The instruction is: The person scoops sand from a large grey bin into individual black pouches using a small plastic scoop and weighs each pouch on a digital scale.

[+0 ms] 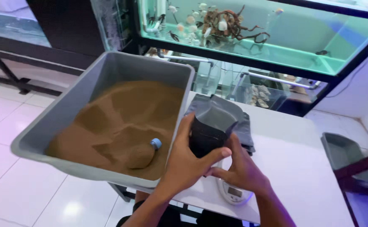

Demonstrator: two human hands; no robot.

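Hands both wrapped round a black pouch [209,136], left hand [188,162] gripping its side, right hand [243,170] pinching the bottom edge. Pouch sits right over a small white scale [233,192] on the desk [301,168], just beside a grey tub [66,105] of brown powder [120,122].

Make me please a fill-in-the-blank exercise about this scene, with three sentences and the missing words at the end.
1. Both hands, the left hand and the right hand, hold a dark ____ upright on the white table.
2. The grey tub holds brown ____.
3. A scoop with a ____ handle end lies half buried in the tub.

Missing words: pouch; powder; blue
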